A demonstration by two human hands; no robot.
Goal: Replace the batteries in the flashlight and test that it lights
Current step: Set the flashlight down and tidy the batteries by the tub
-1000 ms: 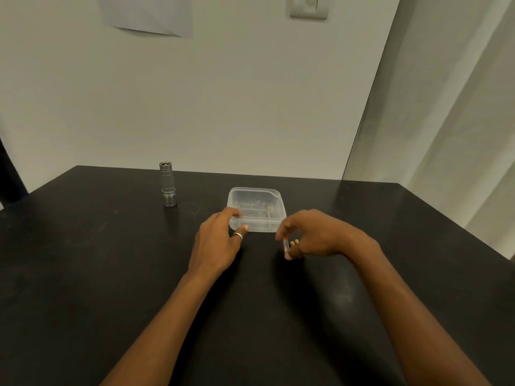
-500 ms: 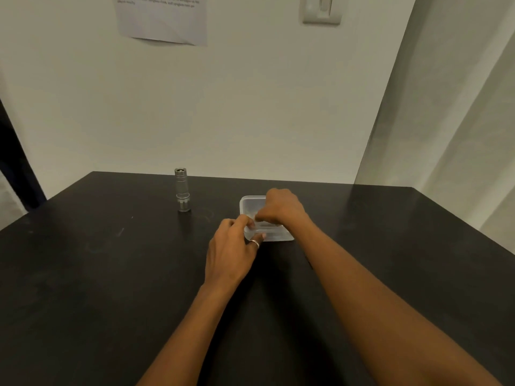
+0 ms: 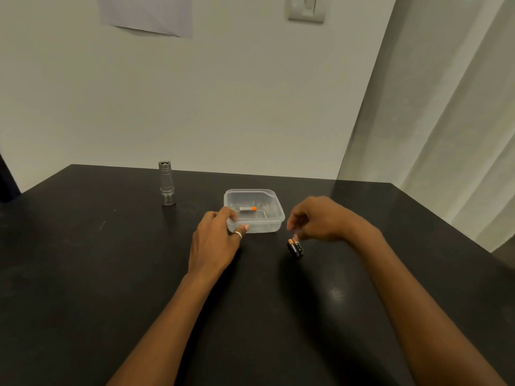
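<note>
On the black table (image 3: pixel 83 274) in front of you stands the silver flashlight (image 3: pixel 167 183), upright, far to the left near the back edge and well apart from both of your hands. Near the middle of the table sits a clear plastic container (image 3: pixel 274 203) without a lid, and inside it lies one battery with an orange end (image 3: pixel 248 208), flat on the bottom; some other small pieces seem to lie behind it, but they are too faint to name. Your left hand (image 3: pixel 216 240) grips the near left corner of this container, with the fingers curled over the rim and the thumb, which wears a ring (image 3: pixel 237 234), pressed against the outside wall. Your right hand (image 3: pixel 320 218) hovers to the right of the container, with the fingers bent downward and pinched together. Just under these fingertips are two black batteries with copper tops (image 3: pixel 295 247), side by side and tilted, low over the table or touching it. The hand is a little blurred, so I cannot tell if your fingertips really hold the batteries or are only just above them. Behind the table is a pale wall with a sheet of paper (image 3: pixel 147 12) and a light switch (image 3: pixel 306 8) high up.
</note>
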